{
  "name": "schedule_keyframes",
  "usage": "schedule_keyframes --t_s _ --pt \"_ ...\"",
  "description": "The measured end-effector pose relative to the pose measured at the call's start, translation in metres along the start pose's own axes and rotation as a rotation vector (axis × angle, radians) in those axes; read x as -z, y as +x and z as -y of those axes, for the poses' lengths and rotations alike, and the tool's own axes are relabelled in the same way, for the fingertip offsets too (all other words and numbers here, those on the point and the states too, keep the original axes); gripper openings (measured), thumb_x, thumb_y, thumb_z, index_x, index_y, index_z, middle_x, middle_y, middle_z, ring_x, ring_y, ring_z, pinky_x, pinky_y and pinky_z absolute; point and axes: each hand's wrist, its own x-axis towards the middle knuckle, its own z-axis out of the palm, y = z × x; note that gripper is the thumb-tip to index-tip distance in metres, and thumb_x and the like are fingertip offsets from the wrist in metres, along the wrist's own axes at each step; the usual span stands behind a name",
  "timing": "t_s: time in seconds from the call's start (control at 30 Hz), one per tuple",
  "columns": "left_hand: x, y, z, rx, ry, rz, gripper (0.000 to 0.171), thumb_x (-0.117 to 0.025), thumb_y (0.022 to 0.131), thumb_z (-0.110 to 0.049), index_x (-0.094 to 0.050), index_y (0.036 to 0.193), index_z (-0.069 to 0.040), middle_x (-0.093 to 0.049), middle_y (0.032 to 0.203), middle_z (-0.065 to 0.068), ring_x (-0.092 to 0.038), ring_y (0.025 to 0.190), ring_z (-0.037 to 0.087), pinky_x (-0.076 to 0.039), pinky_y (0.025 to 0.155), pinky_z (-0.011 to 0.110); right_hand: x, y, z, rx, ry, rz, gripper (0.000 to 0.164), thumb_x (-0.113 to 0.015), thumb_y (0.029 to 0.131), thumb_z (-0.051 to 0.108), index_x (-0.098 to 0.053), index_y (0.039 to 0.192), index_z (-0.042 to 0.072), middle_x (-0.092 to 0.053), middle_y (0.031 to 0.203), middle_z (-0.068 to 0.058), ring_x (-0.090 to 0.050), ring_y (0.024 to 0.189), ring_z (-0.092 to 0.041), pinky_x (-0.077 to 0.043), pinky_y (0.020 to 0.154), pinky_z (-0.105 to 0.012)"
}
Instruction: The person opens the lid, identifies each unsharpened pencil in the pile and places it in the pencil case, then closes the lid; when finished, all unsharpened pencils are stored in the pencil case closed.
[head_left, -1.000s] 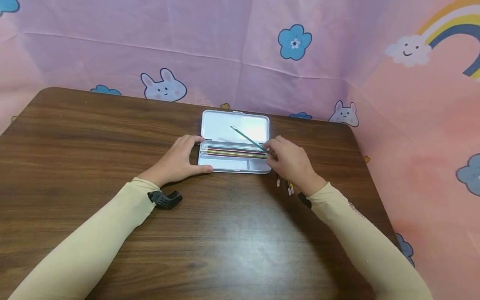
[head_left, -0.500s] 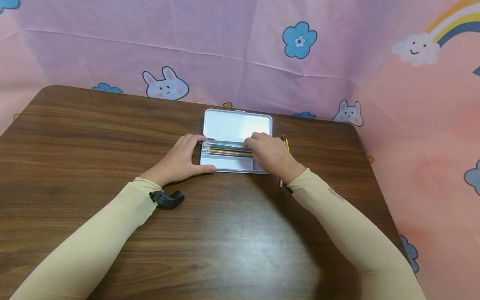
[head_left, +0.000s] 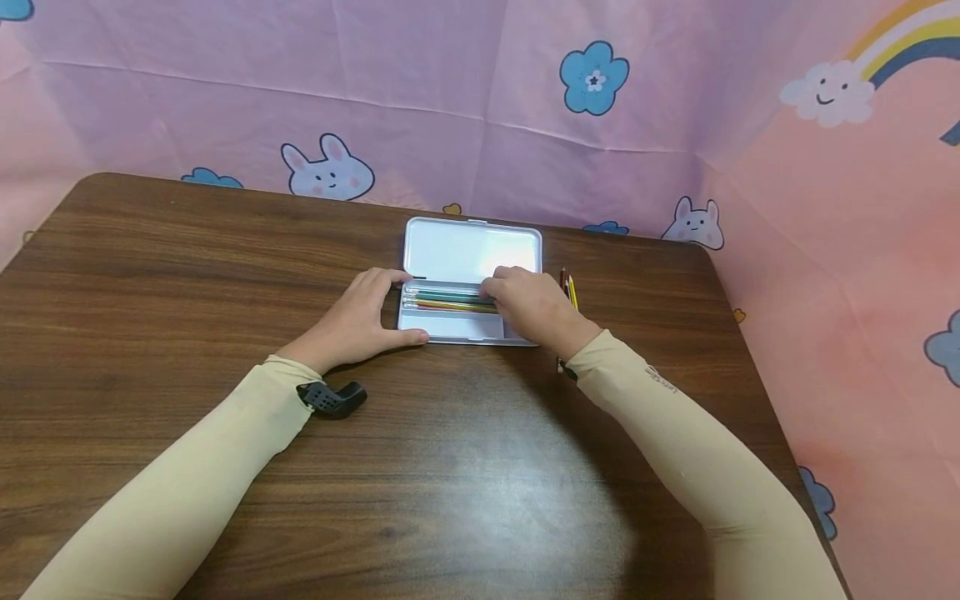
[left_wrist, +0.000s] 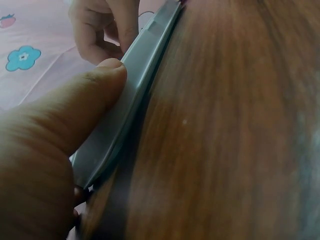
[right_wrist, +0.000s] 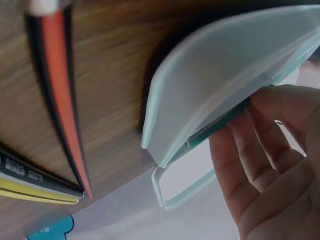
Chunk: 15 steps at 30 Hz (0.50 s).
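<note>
A white pencil case (head_left: pixel 450 325) lies on the table with its lid (head_left: pixel 472 250) folded back. Several striped pencils (head_left: pixel 450 306) lie side by side in its rear compartment, eraser ends to the left. My left hand (head_left: pixel 352 325) grips the case's left end, thumb on the front edge and fingers behind. Over the right part of the case, my right hand (head_left: pixel 536 306) covers the pencils' other ends. The right wrist view shows its thumb and fingers pinching a green pencil (right_wrist: pixel 220 125) at the case's rim.
Loose pencils lie on the wooden table (head_left: pixel 450 467) just right of the case, partly behind my right hand; a red-and-black pencil (right_wrist: pixel 60 95) and a yellow pencil (right_wrist: pixel 37 192) show up close. A patterned pink cloth (head_left: pixel 420 100) hangs behind the table.
My right hand has moved left from the case's right end, and the green pencil, earlier held slanted above the case, is now down in it. My left hand has stayed in place.
</note>
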Motion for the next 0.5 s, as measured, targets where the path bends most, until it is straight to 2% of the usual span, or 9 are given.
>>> schedule_keyframes --t_s 0.3,0.5 --pt "-0.001 0.001 -0.002 -0.001 0.003 -0.001 0.102 -0.077 0.082 -0.068 -0.037 0.155 -0.010 -0.040 0.154 0.014 -0.035 0.143 0.032 -0.033 0.117 0.057 -0.001 -0.002 -0.003 0.013 0.020 -0.012 0.027 -0.058 0.103 0.004 -0.074 0.123 0.011 -0.071 0.112 -0.006 -0.067 0.102 -0.020 -0.059 0.081 -0.038" --pt "0.000 0.001 0.000 -0.008 0.008 -0.007 0.102 -0.077 0.082 -0.068 -0.038 0.155 -0.009 -0.042 0.152 0.014 -0.036 0.141 0.032 -0.034 0.115 0.057 0.006 -0.010 -0.017 -0.014 0.086 -0.043 0.024 -0.059 0.103 0.005 -0.073 0.121 0.010 -0.070 0.114 -0.005 -0.066 0.099 -0.018 -0.057 0.083 -0.035"
